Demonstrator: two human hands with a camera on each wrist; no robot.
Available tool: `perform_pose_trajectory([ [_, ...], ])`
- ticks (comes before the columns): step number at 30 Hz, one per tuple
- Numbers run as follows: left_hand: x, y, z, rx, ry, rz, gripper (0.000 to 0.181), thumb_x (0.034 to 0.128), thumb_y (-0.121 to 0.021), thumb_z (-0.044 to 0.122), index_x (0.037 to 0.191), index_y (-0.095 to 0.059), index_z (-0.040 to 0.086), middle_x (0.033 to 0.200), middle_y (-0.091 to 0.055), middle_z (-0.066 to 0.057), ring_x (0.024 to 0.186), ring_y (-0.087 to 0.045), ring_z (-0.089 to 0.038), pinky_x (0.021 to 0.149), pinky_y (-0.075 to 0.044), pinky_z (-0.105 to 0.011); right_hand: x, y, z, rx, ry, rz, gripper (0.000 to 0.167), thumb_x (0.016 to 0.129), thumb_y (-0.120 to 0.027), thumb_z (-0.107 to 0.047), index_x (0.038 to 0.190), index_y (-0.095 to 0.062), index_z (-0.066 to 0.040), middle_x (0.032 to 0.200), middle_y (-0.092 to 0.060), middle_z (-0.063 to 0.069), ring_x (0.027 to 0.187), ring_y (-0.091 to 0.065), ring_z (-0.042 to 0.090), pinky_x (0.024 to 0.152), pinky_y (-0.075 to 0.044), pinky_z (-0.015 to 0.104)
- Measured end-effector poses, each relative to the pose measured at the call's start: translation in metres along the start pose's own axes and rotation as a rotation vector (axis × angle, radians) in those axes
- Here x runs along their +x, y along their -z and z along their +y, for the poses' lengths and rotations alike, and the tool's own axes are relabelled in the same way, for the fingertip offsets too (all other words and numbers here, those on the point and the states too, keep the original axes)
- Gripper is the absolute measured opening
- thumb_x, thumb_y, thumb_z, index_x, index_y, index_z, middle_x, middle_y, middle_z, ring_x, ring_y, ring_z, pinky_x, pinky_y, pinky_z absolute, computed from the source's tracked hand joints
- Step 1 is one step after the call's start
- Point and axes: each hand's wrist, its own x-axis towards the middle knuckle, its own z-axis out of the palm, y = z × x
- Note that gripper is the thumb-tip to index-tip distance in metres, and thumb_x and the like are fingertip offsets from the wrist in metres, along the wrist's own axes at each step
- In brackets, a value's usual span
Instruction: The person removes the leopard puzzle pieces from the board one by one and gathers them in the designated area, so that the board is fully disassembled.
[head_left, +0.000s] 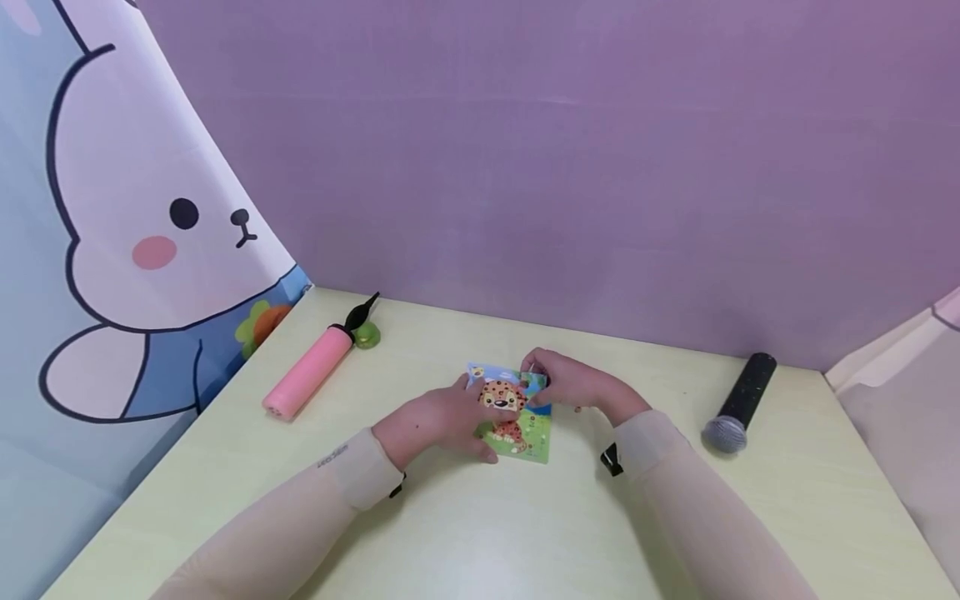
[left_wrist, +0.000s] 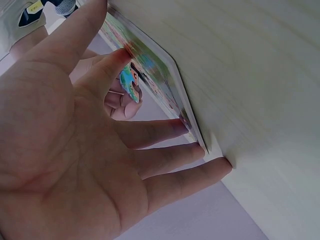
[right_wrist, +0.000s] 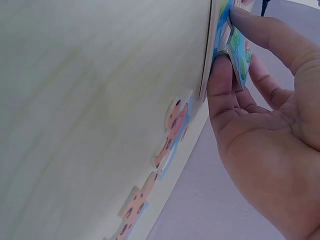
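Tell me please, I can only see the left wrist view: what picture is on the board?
Observer: The head view shows a spotted cat, maybe a leopard, on the board.
Operator: Cool! Is anything lying near the right hand?
Observer: Yes, the right wrist view shows loose spotted pieces on the table beside the board.
Operator: And what's over on the left side?
Observer: In the head view, a pink pump lies there.
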Motion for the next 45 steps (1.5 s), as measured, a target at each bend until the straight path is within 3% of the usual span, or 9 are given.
perform_pose_trajectory([
  [10,-0.002,0.0,0.0,-0.018,0.008,-0.004,0.074,0.0951,-0.07,0.065,0.161,-0.038,0.056,0.18,-0.015,-0.02,0.166,-0.015,-0.051,0.117,-0.048,-0.069,-0.002,-0.001,0.007,0.062,0.01,0.027,0.032,0.102,-0.072,-0.018,0.131,-0.058,-0.017,0.121,-0.062,0.011,0.089,-0.059,0.024,0.05,-0.045,0.031],
  [13,-0.002,0.0,0.0,-0.015,0.007,-0.002,0.074,0.0951,-0.07,0.065,0.161,-0.038,0.055,0.18,-0.016,-0.021,0.166,-0.015,-0.051,0.118,-0.048,-0.068,-0.005,0.001,0.01,0.098,0.024,0.046,0.03,0.103,-0.069,-0.018,0.132,-0.06,-0.018,0.121,-0.061,0.011,0.077,-0.056,0.023,0.049,-0.044,0.031],
  [16,-0.002,0.0,0.0,-0.014,0.005,0.001,0.074,0.0952,-0.07,0.065,0.161,-0.038,0.055,0.18,-0.016,-0.021,0.166,-0.015,-0.051,0.118,-0.047,-0.068,-0.009,0.005,0.014,0.131,0.05,0.073,0.03,0.105,-0.067,-0.019,0.134,-0.06,-0.015,0.122,-0.061,0.013,0.078,-0.06,0.022,0.053,-0.05,0.034],
  [20,-0.004,0.0,0.0,-0.022,0.003,0.004,0.073,0.0952,-0.071,0.064,0.16,-0.038,0.056,0.18,-0.016,-0.021,0.166,-0.014,-0.05,0.119,-0.046,-0.069,-0.019,0.016,0.021,0.18,0.047,0.103,0.031,0.106,-0.065,-0.019,0.136,-0.061,-0.012,0.123,-0.059,0.015,0.096,-0.07,0.027,0.074,-0.063,0.04],
  [23,-0.003,0.0,0.001,-0.029,0.004,0.003,0.074,0.0948,-0.071,0.064,0.16,-0.038,0.057,0.18,-0.016,-0.021,0.167,-0.014,-0.049,0.119,-0.045,-0.069,-0.031,0.028,0.03,0.203,0.021,0.122,0.032,0.106,-0.066,-0.02,0.136,-0.061,-0.011,0.124,-0.058,0.015,0.1,-0.073,0.028,0.088,-0.066,0.043],
  [25,-0.003,0.0,0.001,-0.033,0.007,0.0,0.074,0.0945,-0.072,0.064,0.16,-0.038,0.057,0.18,-0.015,-0.02,0.167,-0.013,-0.049,0.119,-0.045,-0.07,-0.04,0.037,0.037,0.206,0.016,0.132,0.032,0.106,-0.066,-0.019,0.137,-0.061,-0.009,0.124,-0.058,0.016,0.102,-0.073,0.027,0.091,-0.066,0.044],
  [35,-0.001,-0.002,0.0,-0.015,0.02,-0.002,0.075,0.0946,-0.071,0.065,0.16,-0.035,0.059,0.181,-0.014,-0.019,0.167,-0.014,-0.048,0.12,-0.045,-0.069,-0.083,0.079,0.072,0.235,-0.019,0.136,0.031,0.109,-0.059,-0.01,0.138,-0.06,0.002,0.121,-0.052,0.02,0.103,-0.072,0.027,0.093,-0.067,0.046],
  [45,0.0,-0.002,0.0,-0.01,0.016,0.0,0.076,0.0941,-0.07,0.066,0.16,-0.034,0.06,0.181,-0.014,-0.019,0.167,-0.014,-0.048,0.119,-0.047,-0.069,-0.107,0.092,0.098,0.239,-0.095,0.104,0.035,0.107,-0.058,-0.006,0.14,-0.059,0.005,0.12,-0.054,0.019,0.104,-0.07,0.023,0.091,-0.067,0.041],
])
